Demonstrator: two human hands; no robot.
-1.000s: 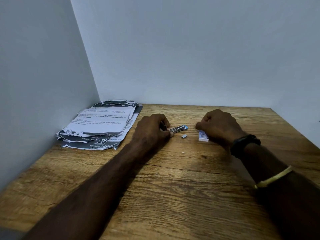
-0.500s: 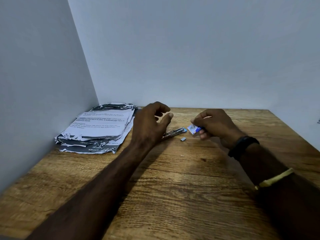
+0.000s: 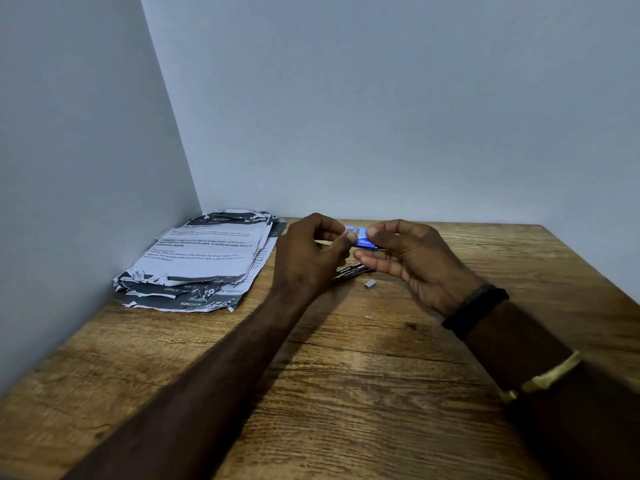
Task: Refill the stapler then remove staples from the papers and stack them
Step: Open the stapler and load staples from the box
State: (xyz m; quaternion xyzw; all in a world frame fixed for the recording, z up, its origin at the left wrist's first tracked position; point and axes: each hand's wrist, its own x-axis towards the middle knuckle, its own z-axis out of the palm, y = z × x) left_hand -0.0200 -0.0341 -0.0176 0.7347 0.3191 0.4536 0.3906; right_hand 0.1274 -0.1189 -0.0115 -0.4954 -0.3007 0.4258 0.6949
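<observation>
A small blue and white staple box point(image 3: 362, 238) is raised above the wooden table, pinched between both hands. My right hand point(image 3: 412, 261) holds its right end with thumb on top. My left hand point(image 3: 311, 254) pinches its left end, where the box looks open. Below the hands the metal stapler point(image 3: 351, 271) lies on the table, partly hidden. A short grey strip of staples point(image 3: 370, 284) lies just right of it. A stack of torn printed papers point(image 3: 201, 261) sits at the back left corner.
Grey walls close the table point(image 3: 346, 393) on the left and at the back. A tiny loose staple point(image 3: 367, 317) lies on the wood in front of the stapler. My right wrist wears a black band and a gold bangle.
My left hand let go of the stapler and rose to the staple box. My right hand lifted the box off the table and both hands now hold it above the stapler.
</observation>
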